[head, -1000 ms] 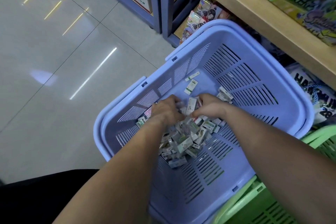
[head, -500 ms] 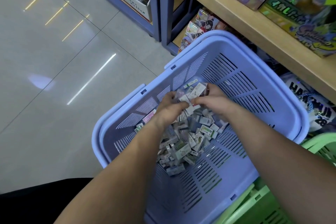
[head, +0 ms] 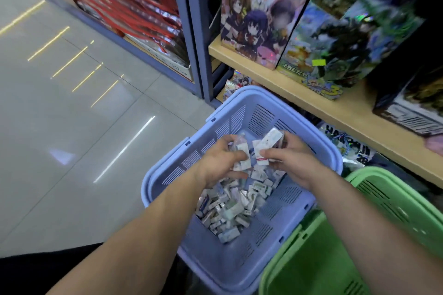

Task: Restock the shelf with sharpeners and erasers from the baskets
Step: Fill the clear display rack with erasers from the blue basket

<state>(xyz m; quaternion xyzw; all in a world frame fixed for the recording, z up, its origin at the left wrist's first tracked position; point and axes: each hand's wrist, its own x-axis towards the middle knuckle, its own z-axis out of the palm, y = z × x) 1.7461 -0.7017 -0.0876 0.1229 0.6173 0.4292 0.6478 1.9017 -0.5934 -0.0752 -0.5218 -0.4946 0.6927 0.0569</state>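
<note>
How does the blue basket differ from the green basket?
The blue basket holds a pile of small packs; the green basket shows none in its visible part. The left hand and right hand hold packs over the blue basket; the green basket lies right of it. Both have slotted plastic walls.

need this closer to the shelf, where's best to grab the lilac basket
Probably by its two handles, folded down round the rim of the lilac basket: raise them and grip both from above, since the walls are slotted. Empty one first: left hand and right hand hold small packs.
</note>
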